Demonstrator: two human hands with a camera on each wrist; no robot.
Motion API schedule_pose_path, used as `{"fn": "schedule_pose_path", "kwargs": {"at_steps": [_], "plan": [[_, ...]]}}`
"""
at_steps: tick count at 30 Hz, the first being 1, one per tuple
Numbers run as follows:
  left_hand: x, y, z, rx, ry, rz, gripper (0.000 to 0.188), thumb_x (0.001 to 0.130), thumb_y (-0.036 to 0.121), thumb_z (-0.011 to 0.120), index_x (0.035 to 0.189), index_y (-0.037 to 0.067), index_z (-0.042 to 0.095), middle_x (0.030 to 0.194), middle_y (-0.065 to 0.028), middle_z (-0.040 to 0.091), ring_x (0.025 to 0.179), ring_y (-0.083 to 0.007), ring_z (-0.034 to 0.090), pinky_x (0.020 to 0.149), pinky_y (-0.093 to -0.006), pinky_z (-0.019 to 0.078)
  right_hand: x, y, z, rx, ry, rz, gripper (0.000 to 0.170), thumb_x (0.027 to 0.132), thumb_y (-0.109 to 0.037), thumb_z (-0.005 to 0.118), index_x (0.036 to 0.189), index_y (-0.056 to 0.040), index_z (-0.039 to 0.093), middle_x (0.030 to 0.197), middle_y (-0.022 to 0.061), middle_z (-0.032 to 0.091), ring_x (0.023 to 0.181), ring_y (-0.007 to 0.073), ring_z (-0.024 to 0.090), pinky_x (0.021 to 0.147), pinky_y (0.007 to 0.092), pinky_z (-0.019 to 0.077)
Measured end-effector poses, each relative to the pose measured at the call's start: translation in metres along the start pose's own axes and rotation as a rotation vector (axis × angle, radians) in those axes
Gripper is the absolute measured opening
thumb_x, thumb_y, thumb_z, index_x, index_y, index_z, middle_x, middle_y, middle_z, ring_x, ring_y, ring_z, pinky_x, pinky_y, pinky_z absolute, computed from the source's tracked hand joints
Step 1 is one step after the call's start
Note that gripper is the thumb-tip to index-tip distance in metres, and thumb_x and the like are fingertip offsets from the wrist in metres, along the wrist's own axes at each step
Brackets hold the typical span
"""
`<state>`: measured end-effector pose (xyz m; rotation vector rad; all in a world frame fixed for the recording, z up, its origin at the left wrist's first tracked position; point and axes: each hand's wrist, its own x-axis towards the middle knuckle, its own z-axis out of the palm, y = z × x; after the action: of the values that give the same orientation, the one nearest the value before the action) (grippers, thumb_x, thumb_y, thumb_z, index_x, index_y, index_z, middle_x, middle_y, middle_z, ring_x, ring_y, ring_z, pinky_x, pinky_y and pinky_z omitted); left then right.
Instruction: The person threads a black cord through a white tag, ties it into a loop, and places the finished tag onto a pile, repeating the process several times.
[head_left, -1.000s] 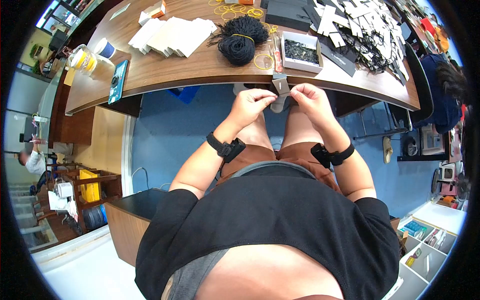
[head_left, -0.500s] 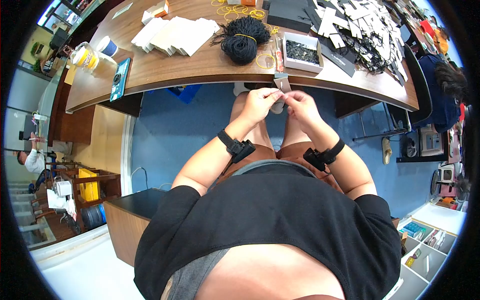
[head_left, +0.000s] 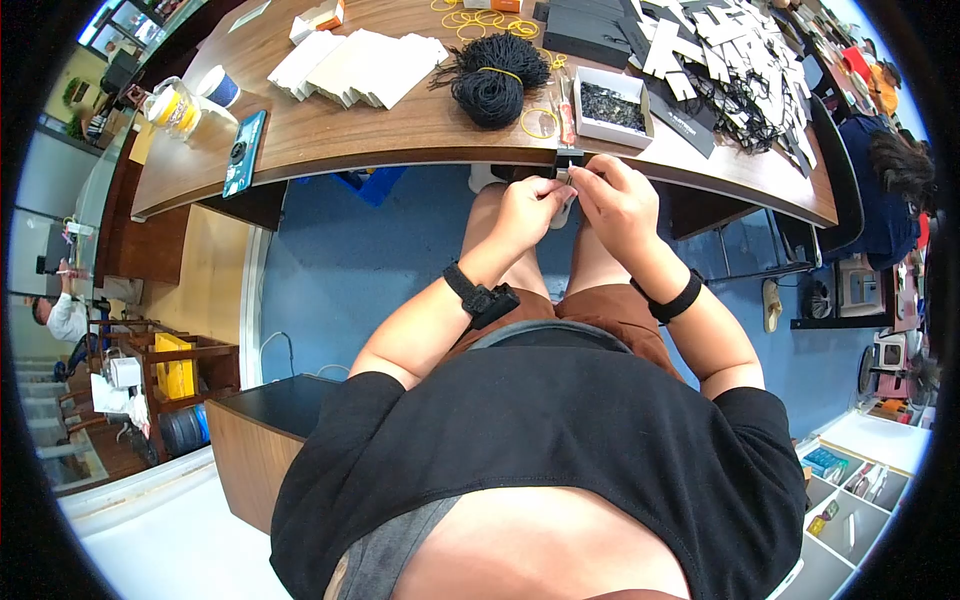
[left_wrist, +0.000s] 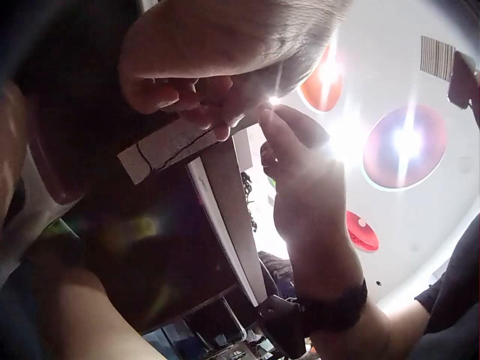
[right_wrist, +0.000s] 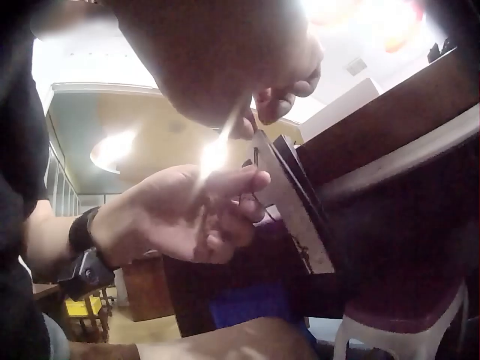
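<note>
At the table's near edge hangs a pale card tag (right_wrist: 296, 217) with a thin black cord (left_wrist: 189, 148) across it. My left hand (head_left: 530, 208) pinches the cord between thumb and forefinger; a small loop of it shows by those fingers in the right wrist view. My right hand (head_left: 618, 200) is right beside, its fingers curled in a pinch at the cord near the tag's upper end. In the left wrist view both hands' fingertips nearly meet over the tag. A dark clip (head_left: 569, 158) sits on the table edge above them.
On the table (head_left: 400, 135) lie a black cord bundle (head_left: 490, 85), a white box (head_left: 612, 105) of small dark pieces, white cards (head_left: 355, 68), and a heap of tags (head_left: 730, 60). Left are a phone (head_left: 244, 152), a jar (head_left: 172, 112) and a paper cup (head_left: 219, 87).
My hands, apart a second ago, came together below the table edge. My right hand has since moved up closer to the edge, and the tag has turned, showing less of its face.
</note>
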<state>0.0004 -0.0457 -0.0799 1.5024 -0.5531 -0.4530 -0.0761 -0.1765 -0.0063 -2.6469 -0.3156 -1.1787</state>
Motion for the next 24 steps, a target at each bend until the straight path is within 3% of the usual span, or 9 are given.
{"fn": "schedule_pose_path", "kwargs": {"at_steps": [5,7,9,12,19,22,23,24], "plan": [[-0.002,0.003,-0.004,0.080,-0.016,0.050,0.019,0.087,0.011,0.061,0.095,-0.006,0.065,0.087,-0.0036,0.062,0.077,-0.0078,0.054,0.068,-0.0221,0.0432,-0.004,0.001,0.003,0.008,0.017,0.012,0.016,0.071,-0.010,0.067,0.087,-0.0087,0.064,0.081,0.0038,0.060,0.070,0.0207,0.060,0.059,0.0303,0.0474],[-0.001,0.001,-0.003,0.061,-0.020,0.047,0.019,0.087,0.011,0.061,0.094,-0.006,0.065,0.087,-0.0037,0.062,0.077,-0.0078,0.054,0.068,-0.0224,0.0436,-0.002,-0.001,0.003,0.132,-0.086,0.197,0.014,0.074,-0.010,0.066,0.087,-0.0069,0.064,0.080,0.0051,0.060,0.069,0.0222,0.060,0.061,0.0307,0.0482],[0.001,-0.003,-0.001,0.052,0.012,0.063,0.017,0.084,0.012,0.062,0.090,-0.002,0.068,0.082,-0.0092,0.064,0.075,-0.0133,0.058,0.067,-0.0265,0.0456,0.006,-0.004,-0.002,0.298,-0.236,0.455,0.016,0.077,-0.011,0.066,0.090,-0.0034,0.063,0.079,0.0074,0.060,0.067,0.0226,0.060,0.063,0.0300,0.0490],[0.001,-0.002,0.000,0.024,0.019,0.058,0.016,0.083,0.013,0.062,0.088,-0.001,0.069,0.081,-0.0118,0.065,0.074,-0.0158,0.061,0.067,-0.0282,0.0470,0.008,0.012,0.007,0.540,-0.293,0.622,0.017,0.076,-0.010,0.065,0.092,-0.0032,0.064,0.081,0.0076,0.060,0.068,0.0195,0.061,0.063,0.0281,0.0483],[0.000,-0.002,0.000,-0.066,0.001,0.034,0.016,0.084,0.012,0.062,0.089,-0.002,0.069,0.083,-0.0101,0.066,0.073,-0.0128,0.060,0.066,-0.0268,0.0471,0.003,-0.001,0.001,0.241,-0.199,0.397,0.017,0.076,-0.005,0.065,0.092,-0.0031,0.064,0.084,0.0077,0.060,0.070,0.0178,0.059,0.062,0.0266,0.0464],[-0.003,0.010,-0.002,0.073,0.005,0.034,0.016,0.084,0.011,0.061,0.089,-0.002,0.068,0.081,-0.0079,0.067,0.071,-0.0104,0.058,0.063,-0.0257,0.0459,0.005,-0.003,-0.002,0.034,-0.068,0.091,0.014,0.075,-0.005,0.065,0.088,-0.0032,0.064,0.085,0.0093,0.060,0.071,0.0243,0.059,0.063,0.0309,0.0469],[-0.003,0.011,-0.002,0.048,0.002,0.032,0.016,0.084,0.011,0.061,0.088,-0.003,0.068,0.080,-0.0074,0.067,0.070,-0.0098,0.057,0.063,-0.0253,0.0455,0.005,-0.005,-0.001,0.044,-0.071,0.121,0.013,0.074,-0.005,0.065,0.086,-0.0030,0.063,0.086,0.0101,0.060,0.073,0.0279,0.059,0.062,0.0336,0.0468],[-0.003,0.011,-0.002,0.023,0.000,0.030,0.016,0.084,0.012,0.061,0.088,-0.003,0.068,0.079,-0.0068,0.067,0.070,-0.0092,0.057,0.062,-0.0249,0.0451,0.004,-0.004,0.001,0.074,-0.083,0.150,0.013,0.074,-0.005,0.065,0.087,-0.0029,0.063,0.085,0.0099,0.060,0.073,0.0267,0.059,0.062,0.0329,0.0466]]}}
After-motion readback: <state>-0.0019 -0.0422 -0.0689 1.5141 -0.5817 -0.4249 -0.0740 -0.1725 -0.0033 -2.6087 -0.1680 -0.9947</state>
